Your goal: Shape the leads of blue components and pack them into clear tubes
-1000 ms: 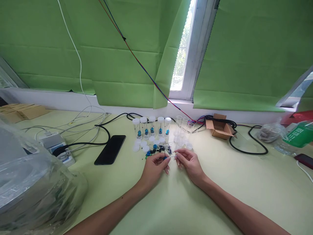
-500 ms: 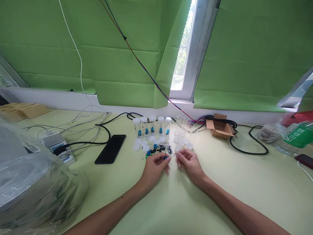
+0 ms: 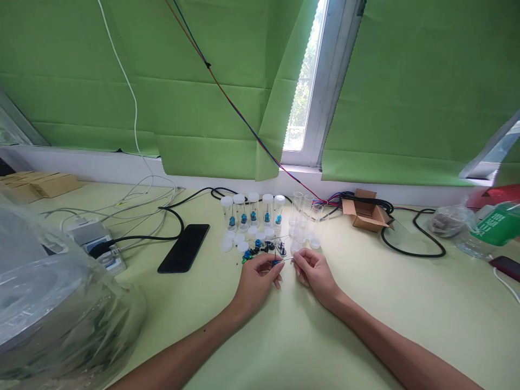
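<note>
Head camera: small blue part [image 3: 275,262] pinched in my left hand [image 3: 254,279], just below the middle of the frame.
With thumb and fingertips, my right hand [image 3: 316,271] grips the end of a thin rod [image 3: 288,258] reaching across from the left. Just above, on the worktop [image 3: 268,341], lie loose parts [image 3: 258,243] and white caps [image 3: 242,247]; behind stand five capped tubes [image 3: 253,208], with uncapped tubes [image 3: 298,216] to their right. A black phone [image 3: 183,248] lies left of centre.
</note>
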